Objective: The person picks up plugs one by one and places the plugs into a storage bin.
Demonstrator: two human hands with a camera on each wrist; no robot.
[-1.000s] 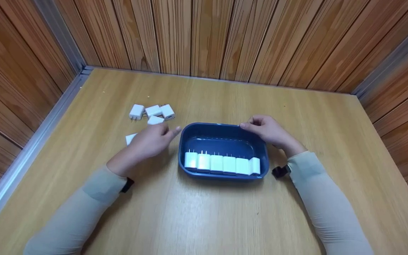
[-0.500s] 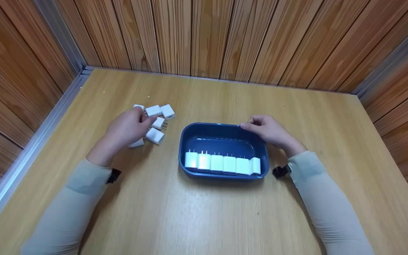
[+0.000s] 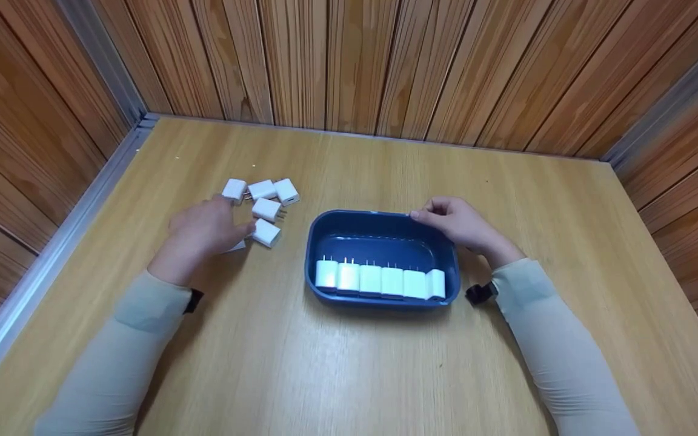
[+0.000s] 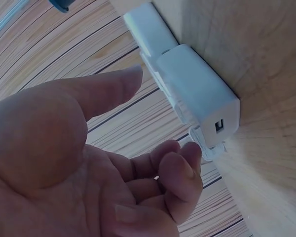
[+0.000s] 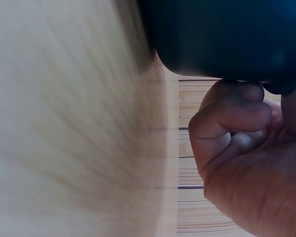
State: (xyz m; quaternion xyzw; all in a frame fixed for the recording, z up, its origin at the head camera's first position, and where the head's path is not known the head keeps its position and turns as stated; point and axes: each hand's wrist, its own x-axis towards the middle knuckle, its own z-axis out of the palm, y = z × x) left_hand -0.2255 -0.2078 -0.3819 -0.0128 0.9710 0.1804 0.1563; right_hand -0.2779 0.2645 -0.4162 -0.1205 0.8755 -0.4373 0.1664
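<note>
My left hand (image 3: 200, 230) hovers over a loose group of white USB wall chargers on the table, its thumb and fingers apart with nothing between them. In the left wrist view a charger (image 4: 200, 91) with its USB port showing lies just beyond the fingertips, and another charger (image 4: 150, 29) sits behind it. One charger (image 3: 237, 246) is mostly hidden under that hand. My right hand (image 3: 461, 224) pinches the far right rim of a blue plastic box (image 3: 382, 303), thumb on top and fingers curled against its outside wall. Inside, chargers (image 3: 370, 280) stand in a row along the near wall, prongs pointing away.
Beside the left hand lie more chargers: one charger (image 3: 265, 233) nearest its thumb, another charger (image 3: 266, 209) just behind, and several farther back. Wood-panelled walls (image 3: 355, 66) border the table (image 3: 349, 375) at the back and both sides.
My left hand has moved left, away from the box to the loose chargers, then shifted slightly nearer me, uncovering chargers behind it. The right hand and the box have stayed in place.
</note>
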